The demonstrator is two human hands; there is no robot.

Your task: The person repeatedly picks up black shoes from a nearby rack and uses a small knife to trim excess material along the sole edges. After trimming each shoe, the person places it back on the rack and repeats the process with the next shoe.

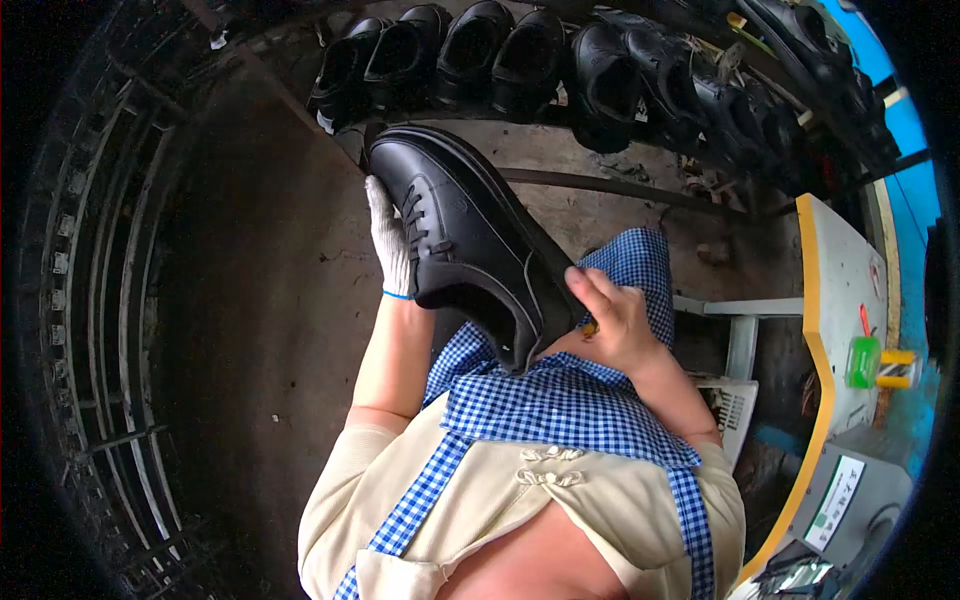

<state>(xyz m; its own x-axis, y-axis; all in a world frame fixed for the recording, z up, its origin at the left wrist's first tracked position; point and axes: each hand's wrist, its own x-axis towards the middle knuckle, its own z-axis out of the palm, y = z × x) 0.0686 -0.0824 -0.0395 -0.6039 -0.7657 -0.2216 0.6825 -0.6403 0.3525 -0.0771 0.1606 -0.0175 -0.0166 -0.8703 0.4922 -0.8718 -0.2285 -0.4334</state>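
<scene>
A black lace-up leather shoe is held up in front of me, tilted, with its toe toward the far left and its heel toward me. My left hand, in a white knit glove with a blue cuff edge, supports the laced side near the toe. Bare and curled, my right hand is at the heel end, its fingertips against the edge of the sole. A small yellow bit shows between its fingers; what it belongs to is mostly hidden.
Several black shoes line a rack across the back. To the right stands a white table with a yellow edge, bearing a green-capped container and a grey machine. Metal rack bars run along the left.
</scene>
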